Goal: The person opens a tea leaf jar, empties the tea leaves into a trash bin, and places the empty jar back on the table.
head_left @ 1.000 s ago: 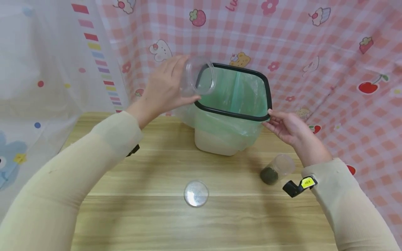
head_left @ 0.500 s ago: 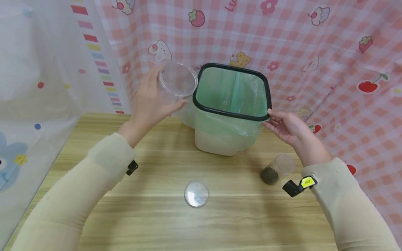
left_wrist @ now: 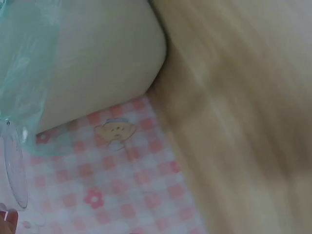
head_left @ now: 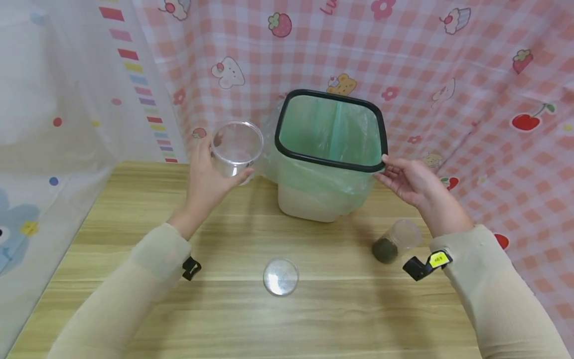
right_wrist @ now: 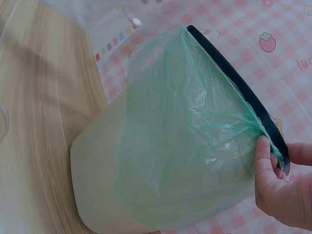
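My left hand (head_left: 204, 174) grips a clear plastic jar (head_left: 237, 147) with its mouth facing up, left of the trash can. Part of the jar's rim (left_wrist: 15, 165) shows at the left edge of the left wrist view. My right hand (head_left: 410, 182) pinches the front right corner of the can's black rim ring (head_left: 332, 163), thumb on one side and fingers on the other. Under that ring, a green bag (right_wrist: 161, 122) lines the cream trash can (head_left: 305, 202) and hangs over its outside. The hand and ring also show in the right wrist view.
A round clear lid (head_left: 280, 277) lies on the wooden table (head_left: 215, 309) in front of the can. Near my right forearm, a clear jar (head_left: 405, 234) with dark contents (head_left: 384, 251) lies tipped. Behind hangs a pink checked curtain (head_left: 314, 45).
My left hand has drawn the clear jar away from over the can, left and down, and turned its mouth upward. The right hand has stayed on the ring.
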### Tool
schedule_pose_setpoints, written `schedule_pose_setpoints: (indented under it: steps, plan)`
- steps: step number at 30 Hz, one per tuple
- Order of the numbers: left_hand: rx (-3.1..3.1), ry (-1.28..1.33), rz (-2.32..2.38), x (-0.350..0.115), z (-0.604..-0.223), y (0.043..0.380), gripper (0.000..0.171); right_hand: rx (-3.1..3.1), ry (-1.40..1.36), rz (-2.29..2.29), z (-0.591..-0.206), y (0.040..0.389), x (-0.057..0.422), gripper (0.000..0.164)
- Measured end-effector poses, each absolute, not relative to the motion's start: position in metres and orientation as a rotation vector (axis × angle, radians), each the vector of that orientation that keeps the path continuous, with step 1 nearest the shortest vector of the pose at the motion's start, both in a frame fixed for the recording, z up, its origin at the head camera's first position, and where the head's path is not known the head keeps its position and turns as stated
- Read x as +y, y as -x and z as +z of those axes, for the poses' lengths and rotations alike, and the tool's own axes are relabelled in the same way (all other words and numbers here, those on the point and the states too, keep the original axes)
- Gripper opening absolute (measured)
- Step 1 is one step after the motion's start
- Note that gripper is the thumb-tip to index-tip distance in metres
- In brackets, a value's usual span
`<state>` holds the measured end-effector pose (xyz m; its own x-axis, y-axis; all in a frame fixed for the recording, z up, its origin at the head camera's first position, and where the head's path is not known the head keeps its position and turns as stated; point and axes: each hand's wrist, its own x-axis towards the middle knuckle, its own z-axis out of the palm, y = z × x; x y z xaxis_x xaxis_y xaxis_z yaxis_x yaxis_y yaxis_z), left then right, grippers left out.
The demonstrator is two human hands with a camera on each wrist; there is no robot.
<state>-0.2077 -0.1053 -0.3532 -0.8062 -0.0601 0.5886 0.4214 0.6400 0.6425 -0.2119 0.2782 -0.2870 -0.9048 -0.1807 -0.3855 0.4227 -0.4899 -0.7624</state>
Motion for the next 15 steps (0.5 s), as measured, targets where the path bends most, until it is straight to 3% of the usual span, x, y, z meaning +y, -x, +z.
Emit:
schedule_pose_setpoints:
  steps: [15]
  plan:
    - [-2.382,-0.080,-1.462,-0.107,-0.429,0.182,0.101,1.359,-0.353,-2.411,-0.287,0.212,0.278,0.004]
